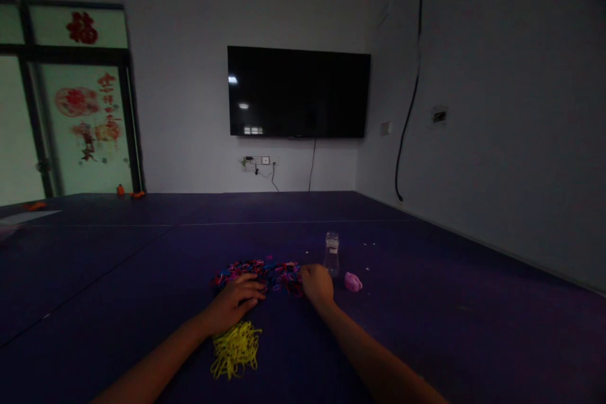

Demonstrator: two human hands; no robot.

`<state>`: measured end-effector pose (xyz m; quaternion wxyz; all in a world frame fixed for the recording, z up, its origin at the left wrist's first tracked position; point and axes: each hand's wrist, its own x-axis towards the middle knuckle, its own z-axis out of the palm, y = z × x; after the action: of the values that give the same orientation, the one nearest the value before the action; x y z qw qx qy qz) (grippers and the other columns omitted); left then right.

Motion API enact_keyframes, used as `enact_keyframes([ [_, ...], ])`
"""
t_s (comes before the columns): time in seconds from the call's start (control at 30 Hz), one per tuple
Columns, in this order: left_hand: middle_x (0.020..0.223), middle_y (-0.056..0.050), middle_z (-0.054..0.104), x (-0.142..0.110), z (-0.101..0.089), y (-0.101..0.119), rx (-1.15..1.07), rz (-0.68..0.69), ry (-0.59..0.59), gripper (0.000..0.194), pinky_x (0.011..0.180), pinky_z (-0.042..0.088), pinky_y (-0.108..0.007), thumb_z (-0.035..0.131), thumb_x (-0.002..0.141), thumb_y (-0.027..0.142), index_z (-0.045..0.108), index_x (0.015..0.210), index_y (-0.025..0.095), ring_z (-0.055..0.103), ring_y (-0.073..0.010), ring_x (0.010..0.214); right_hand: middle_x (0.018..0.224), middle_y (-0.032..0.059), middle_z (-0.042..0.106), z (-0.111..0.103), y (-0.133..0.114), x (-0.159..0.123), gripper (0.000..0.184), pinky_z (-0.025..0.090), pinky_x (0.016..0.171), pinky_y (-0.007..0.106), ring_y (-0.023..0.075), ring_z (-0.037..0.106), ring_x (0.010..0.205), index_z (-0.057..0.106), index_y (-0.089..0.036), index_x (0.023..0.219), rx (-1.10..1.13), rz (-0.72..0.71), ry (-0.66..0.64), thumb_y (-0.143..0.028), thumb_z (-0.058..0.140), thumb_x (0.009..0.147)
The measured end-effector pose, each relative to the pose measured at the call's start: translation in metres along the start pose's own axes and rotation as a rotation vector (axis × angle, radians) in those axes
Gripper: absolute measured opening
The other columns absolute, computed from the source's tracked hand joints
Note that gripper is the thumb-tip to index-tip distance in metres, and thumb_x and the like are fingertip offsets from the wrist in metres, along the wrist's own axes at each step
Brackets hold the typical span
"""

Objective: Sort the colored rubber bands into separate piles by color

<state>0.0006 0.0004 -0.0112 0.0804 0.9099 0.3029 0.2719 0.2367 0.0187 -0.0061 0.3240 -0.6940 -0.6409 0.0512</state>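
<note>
**On the purple mat: both hands at the mixed band pile**

Near the front edge of the purple mat [426,328] I have both hands down at the heap of multicoloured rubber bands [265,273]. My left hand [234,306] lies flat, palm down, fingers loosely spread and pointing right, the fingertips resting on the heap's near left edge; I cannot tell whether any band is caught under them. My right hand [317,283] is curled into a loose fist at the heap's right end, knuckles up, touching the bands there; whether it pinches one I cannot tell, as the fingers are hidden beneath the hand.

Just below my left wrist sits a separate bunch of yellow rubber bands [235,350], apart from the mixed heap. Beyond my right hand stands a small clear bottle [332,254], upright, with a pale label too small and dim to read. Beside it to the right lies a pink lump [353,281].

Red paper-cut characters [81,28] are stuck on the glass door at the far left; I cannot read them.
</note>
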Motion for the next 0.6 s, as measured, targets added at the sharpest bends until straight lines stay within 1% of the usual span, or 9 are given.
enact_keyframes([
  [0.13, 0.108, -0.002, 0.063, 0.001, -0.001, 0.002, -0.016, 0.015, 0.003, 0.024, 0.095, 0.036, -0.042, 0.043, 0.086, 0.027, 0.064, 0.098, 0.027, 0.044, -0.0188, 0.114, 0.064, 0.0077, 0.065, 0.002, 0.004, 0.003, 0.034, 0.027, 0.049, 0.022, 0.0146, 0.058, 0.06, 0.067, -0.015, 0.062, 0.037, -0.017, -0.01, -0.023, 0.039, 0.08],
  [0.3, 0.105, -0.003, 0.064, 0.002, -0.003, 0.006, -0.013, 0.031, 0.009, 0.024, 0.093, 0.038, -0.039, 0.044, 0.086, 0.025, 0.064, 0.099, 0.026, 0.048, -0.0179, 0.109, 0.061, 0.0052, 0.064, 0.006, 0.007, 0.007, 0.032, 0.026, 0.049, 0.021, 0.0134, 0.057, 0.059, 0.064, -0.016, 0.058, 0.07, -0.044, -0.02, -0.022, 0.041, 0.079],
  [0.5, 0.106, -0.003, 0.063, 0.002, -0.002, 0.003, -0.01, 0.033, 0.024, 0.024, 0.092, 0.039, -0.037, 0.044, 0.085, 0.023, 0.063, 0.1, 0.025, 0.05, -0.0169, 0.107, 0.064, 0.0046, 0.065, 0.01, 0.01, 0.01, 0.03, 0.029, 0.051, 0.02, 0.0131, 0.057, 0.061, 0.064, -0.016, 0.059, 0.123, -0.048, -0.028, -0.021, 0.041, 0.079],
  [0.6, 0.105, -0.004, 0.063, 0.002, -0.001, 0.0, -0.024, 0.016, 0.065, 0.024, 0.091, 0.041, -0.036, 0.043, 0.086, 0.023, 0.063, 0.099, 0.024, 0.052, -0.0164, 0.103, 0.067, 0.0048, 0.066, 0.011, 0.011, 0.011, 0.03, 0.034, 0.056, 0.019, 0.0137, 0.058, 0.064, 0.064, -0.016, 0.061, 0.171, -0.069, -0.026, -0.019, 0.041, 0.079],
])
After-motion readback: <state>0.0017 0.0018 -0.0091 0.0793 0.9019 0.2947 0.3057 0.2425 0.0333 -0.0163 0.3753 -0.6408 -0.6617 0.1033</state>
